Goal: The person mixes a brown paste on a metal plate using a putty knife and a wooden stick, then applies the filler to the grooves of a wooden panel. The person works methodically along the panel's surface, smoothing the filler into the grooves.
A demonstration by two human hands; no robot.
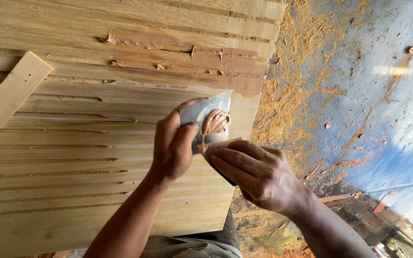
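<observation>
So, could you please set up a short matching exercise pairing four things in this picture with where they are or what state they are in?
Things:
1. Left hand
2. Right hand
3. Brown filler paste
4. Sawdust

Places or states:
A. Scattered on the blue floor beside the panel
B. Heaped on the metal blade
C. Grips a flat metal scraper
D. Holds a second blade, partly hidden, against the first

Pairs: 1-C, 2-D, 3-B, 4-A

Both hands work above a slatted wooden panel, whose upper grooves already carry smeared paste.
</observation>
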